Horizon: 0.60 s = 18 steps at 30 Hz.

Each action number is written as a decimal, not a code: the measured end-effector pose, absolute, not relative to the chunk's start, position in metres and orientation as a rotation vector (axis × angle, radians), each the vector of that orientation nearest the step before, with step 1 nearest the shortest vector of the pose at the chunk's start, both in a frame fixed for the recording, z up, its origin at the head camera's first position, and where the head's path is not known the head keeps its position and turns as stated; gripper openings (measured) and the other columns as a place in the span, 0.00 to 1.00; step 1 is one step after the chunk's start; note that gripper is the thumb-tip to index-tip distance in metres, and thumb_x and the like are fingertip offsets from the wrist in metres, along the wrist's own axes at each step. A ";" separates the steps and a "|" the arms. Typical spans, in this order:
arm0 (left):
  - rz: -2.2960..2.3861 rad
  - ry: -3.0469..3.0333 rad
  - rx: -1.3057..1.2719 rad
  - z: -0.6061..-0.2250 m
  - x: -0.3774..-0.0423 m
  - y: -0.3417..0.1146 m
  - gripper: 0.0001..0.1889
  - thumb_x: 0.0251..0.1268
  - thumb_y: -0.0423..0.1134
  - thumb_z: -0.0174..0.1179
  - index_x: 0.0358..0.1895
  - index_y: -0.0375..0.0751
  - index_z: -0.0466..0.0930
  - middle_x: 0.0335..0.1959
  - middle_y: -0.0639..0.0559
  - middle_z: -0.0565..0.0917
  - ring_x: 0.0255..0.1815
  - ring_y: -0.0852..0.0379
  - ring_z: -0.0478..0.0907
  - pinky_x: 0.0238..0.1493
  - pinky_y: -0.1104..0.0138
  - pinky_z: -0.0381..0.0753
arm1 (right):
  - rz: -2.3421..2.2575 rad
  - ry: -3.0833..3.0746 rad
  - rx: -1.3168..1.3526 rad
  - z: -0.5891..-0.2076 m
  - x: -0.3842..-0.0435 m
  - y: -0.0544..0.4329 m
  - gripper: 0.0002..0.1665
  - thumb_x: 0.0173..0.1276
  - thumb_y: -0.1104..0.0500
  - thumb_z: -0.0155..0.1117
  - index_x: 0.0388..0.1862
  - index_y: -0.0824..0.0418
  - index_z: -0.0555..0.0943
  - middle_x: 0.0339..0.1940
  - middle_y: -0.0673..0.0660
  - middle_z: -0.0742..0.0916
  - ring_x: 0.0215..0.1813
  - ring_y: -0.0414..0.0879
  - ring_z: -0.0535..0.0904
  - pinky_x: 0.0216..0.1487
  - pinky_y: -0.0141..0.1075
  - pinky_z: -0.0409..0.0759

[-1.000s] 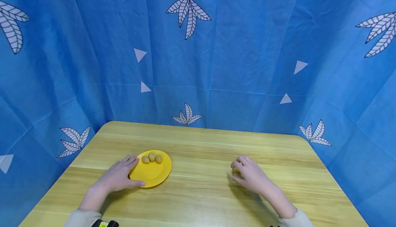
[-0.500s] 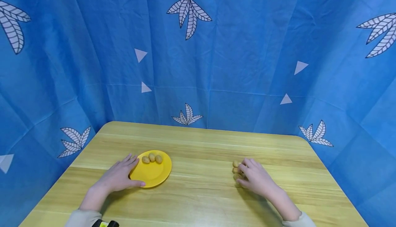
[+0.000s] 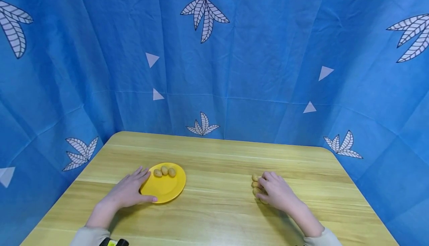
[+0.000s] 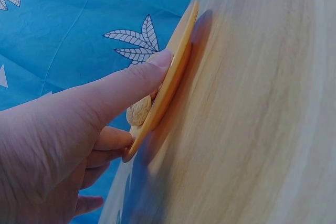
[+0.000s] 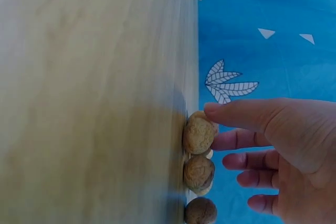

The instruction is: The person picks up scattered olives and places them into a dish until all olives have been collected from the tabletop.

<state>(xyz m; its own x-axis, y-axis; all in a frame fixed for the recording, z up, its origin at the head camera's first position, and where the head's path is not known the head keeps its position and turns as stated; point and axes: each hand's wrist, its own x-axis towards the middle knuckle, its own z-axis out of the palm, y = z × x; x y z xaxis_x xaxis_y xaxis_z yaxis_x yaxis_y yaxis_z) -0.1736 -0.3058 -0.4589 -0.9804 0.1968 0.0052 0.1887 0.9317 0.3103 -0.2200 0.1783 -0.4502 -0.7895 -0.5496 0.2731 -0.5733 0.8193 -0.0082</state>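
In the head view my left hand [image 3: 129, 188] lies spread at the left side of a round yellow plate [image 3: 165, 194], thumb and fingertips on its rim. On the plate's far part sit three walnuts [image 3: 172, 172]. My right hand [image 3: 278, 191] is low over a group of walnuts [image 3: 255, 178] at the table's right side. In the right wrist view, its thumb and index finger touch a walnut [image 5: 198, 136] from two sides, while the other fingers hang loosely bent. More walnuts [image 5: 199, 173] lie beside that one; some are partly hidden by the hand.
A wooden table [image 3: 214, 216] carries everything, with bare surface between the plate and the walnut group. Blue curtain [image 3: 254, 60] with leaf prints hangs behind the table and along both sides.
Over the last second my right hand has shifted a little right and nearer, uncovering walnuts it had covered. In the last half second it has hardly moved. My left hand and the plate stay put.
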 end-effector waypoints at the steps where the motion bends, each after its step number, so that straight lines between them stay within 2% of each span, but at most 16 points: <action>1: 0.490 3.061 0.301 -0.459 -0.174 -0.306 0.58 0.46 0.75 0.62 0.72 0.32 0.63 0.75 0.34 0.61 0.77 0.32 0.52 0.71 0.35 0.56 | 0.123 -2.747 0.864 -0.450 -0.220 0.177 0.18 0.53 0.48 0.76 0.26 0.50 0.73 0.31 0.44 0.70 0.36 0.40 0.62 0.33 0.30 0.58; 7: 0.493 3.054 0.292 -0.460 -0.175 -0.306 0.58 0.45 0.75 0.61 0.72 0.32 0.62 0.75 0.33 0.61 0.77 0.32 0.52 0.71 0.35 0.56 | 0.073 -2.753 0.874 -0.448 -0.220 0.172 0.18 0.52 0.49 0.77 0.27 0.52 0.75 0.32 0.46 0.72 0.35 0.41 0.63 0.32 0.32 0.60; 13: 0.488 3.053 0.298 -0.459 -0.174 -0.305 0.58 0.46 0.75 0.61 0.72 0.32 0.62 0.75 0.33 0.61 0.77 0.33 0.52 0.71 0.35 0.56 | 0.056 -2.755 0.886 -0.448 -0.223 0.170 0.20 0.52 0.50 0.77 0.23 0.52 0.71 0.30 0.46 0.70 0.34 0.41 0.62 0.31 0.32 0.59; 18: 0.497 3.053 0.296 -0.458 -0.173 -0.305 0.57 0.46 0.74 0.62 0.72 0.32 0.63 0.75 0.33 0.61 0.77 0.33 0.52 0.71 0.35 0.56 | 0.053 -2.735 0.900 -0.450 -0.227 0.169 0.17 0.52 0.53 0.76 0.24 0.53 0.73 0.31 0.48 0.72 0.35 0.43 0.65 0.34 0.36 0.65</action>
